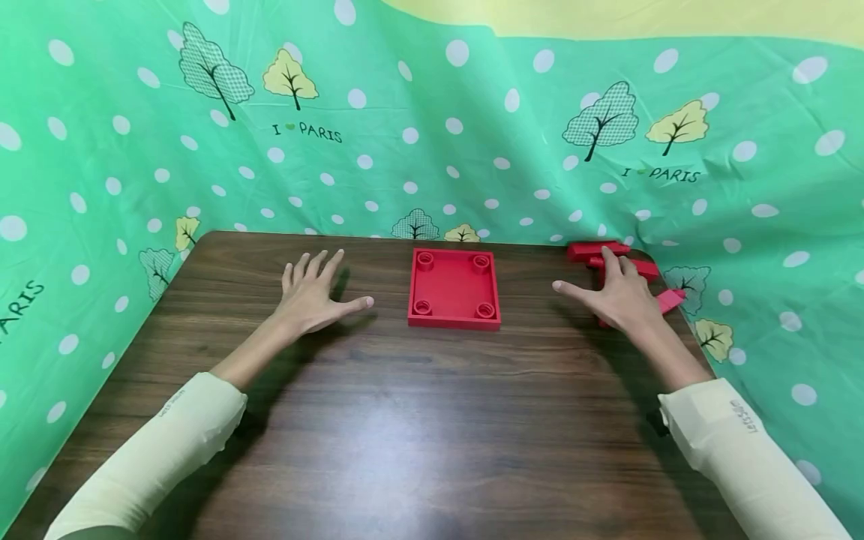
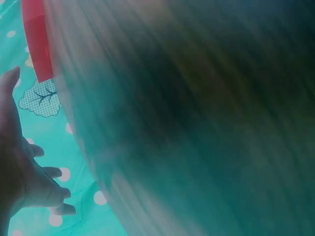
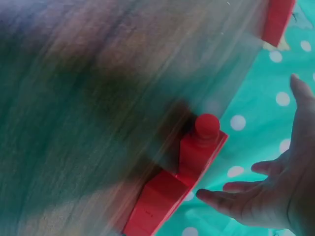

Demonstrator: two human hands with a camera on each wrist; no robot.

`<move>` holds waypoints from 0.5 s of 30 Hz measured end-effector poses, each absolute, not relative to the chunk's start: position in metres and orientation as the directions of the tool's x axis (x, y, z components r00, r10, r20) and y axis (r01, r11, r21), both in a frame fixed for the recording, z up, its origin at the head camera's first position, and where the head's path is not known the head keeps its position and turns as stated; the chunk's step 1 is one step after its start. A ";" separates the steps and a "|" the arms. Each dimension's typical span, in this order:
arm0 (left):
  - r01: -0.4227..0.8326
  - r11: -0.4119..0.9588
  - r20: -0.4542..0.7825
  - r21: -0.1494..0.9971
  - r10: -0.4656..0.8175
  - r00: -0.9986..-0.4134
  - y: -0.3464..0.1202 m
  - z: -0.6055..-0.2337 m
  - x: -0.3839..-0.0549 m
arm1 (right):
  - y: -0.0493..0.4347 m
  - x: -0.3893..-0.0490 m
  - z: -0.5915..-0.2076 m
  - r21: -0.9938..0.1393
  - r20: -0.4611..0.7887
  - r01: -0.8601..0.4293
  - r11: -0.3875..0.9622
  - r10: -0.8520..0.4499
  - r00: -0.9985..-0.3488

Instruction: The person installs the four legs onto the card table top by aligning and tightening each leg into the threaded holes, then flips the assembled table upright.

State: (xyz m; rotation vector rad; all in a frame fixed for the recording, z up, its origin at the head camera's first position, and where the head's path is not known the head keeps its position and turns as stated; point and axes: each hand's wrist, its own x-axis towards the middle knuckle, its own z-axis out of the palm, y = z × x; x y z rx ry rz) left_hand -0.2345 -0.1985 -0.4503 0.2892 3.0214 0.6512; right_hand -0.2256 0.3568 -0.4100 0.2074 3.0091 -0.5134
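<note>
My left hand (image 1: 308, 298) hovers over the left part of the table, fingers spread, holding nothing. To its right lies a square red tray-like piece (image 1: 454, 289) with a raised rim and a round socket in each corner. My right hand (image 1: 622, 294) reaches over a group of red leg-like pieces (image 1: 595, 251) at the table's far right corner, its thumb pointing left. In the right wrist view its fingers are apart, close to the red pieces (image 3: 160, 199), one of which has a round knob at its end. The hand partly hides these pieces in the head view.
The dark wooden table (image 1: 405, 435) has its far edge against a green dotted cloth (image 1: 378, 172). The cloth also hangs along the left and right sides. A pinkish-red piece (image 1: 671, 301) lies at the table's right edge.
</note>
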 end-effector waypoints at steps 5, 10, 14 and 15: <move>0.170 0.868 -0.009 0.466 0.197 -0.980 -0.195 -0.450 -0.235 | 0.370 -0.228 -0.404 -0.368 -0.144 0.172 0.914 0.127 -0.981; 0.165 0.842 -0.020 0.513 0.204 -0.979 -0.188 -0.448 -0.235 | 0.381 -0.231 -0.404 -0.387 -0.165 0.178 0.905 0.122 -0.979; 0.154 0.818 -0.033 0.554 0.207 -0.978 -0.181 -0.445 -0.236 | 0.384 -0.230 -0.405 -0.399 -0.179 0.207 0.893 0.146 -0.973; 0.150 0.813 -0.039 0.562 0.208 -0.977 -0.179 -0.444 -0.236 | 0.385 -0.230 -0.405 -0.403 -0.183 0.217 0.889 0.154 -0.971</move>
